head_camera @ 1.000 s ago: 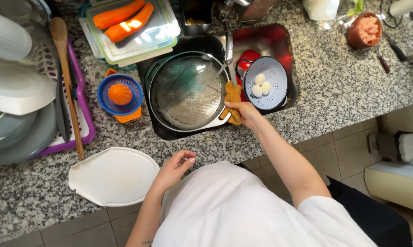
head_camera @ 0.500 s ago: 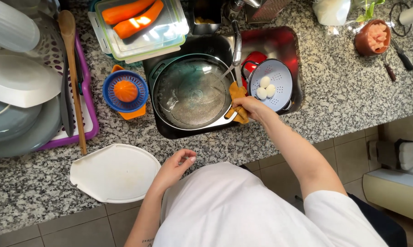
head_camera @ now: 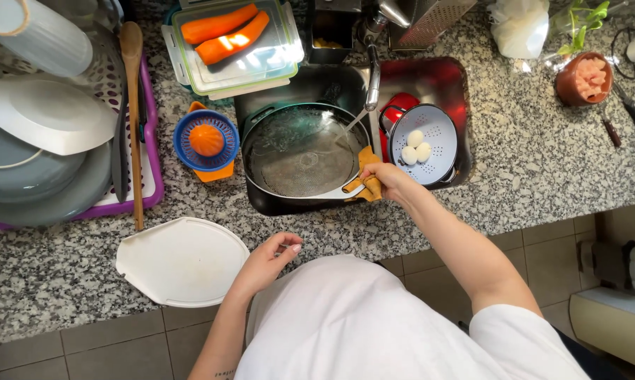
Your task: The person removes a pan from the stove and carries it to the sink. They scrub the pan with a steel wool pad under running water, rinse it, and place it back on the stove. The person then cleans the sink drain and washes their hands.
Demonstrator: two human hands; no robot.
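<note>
My right hand (head_camera: 391, 181) sits just right of centre in the frame, fingers curled shut around a folded yellow-orange cloth (head_camera: 365, 176), pressing it against the near right rim of the pan (head_camera: 300, 151). The cloth's long axis runs up and down the frame, following the rim's curve. The pan sits in the sink (head_camera: 437, 77), centre of the frame, up and to the left of that hand; its round face looks wet, and a thin stream from the tap (head_camera: 371, 74) falls toward its right side.

My left hand (head_camera: 265, 262) is lower, near the middle bottom, loosely open with the fingers half curled, holding nothing and resting at the counter's edge. The white cutting board (head_camera: 180, 260) lies just to its left, close but I can't tell whether the fingertips touch it.

So the pan is above both hands in the frame, and my right hand is plainly the nearer one, already on the rim; the left is well apart from it, with the counter edge between.

Just right of my right hand is the blue colander (head_camera: 426, 144) with three white eggs (head_camera: 414, 148), also in the sink. Left of the pan stands the blue-and-orange citrus juicer (head_camera: 206, 141). At upper centre-left a clear container holds carrots (head_camera: 222, 32). Far left is the dish rack (head_camera: 149, 176), stacked with plates and a wooden spoon (head_camera: 132, 119).
</note>
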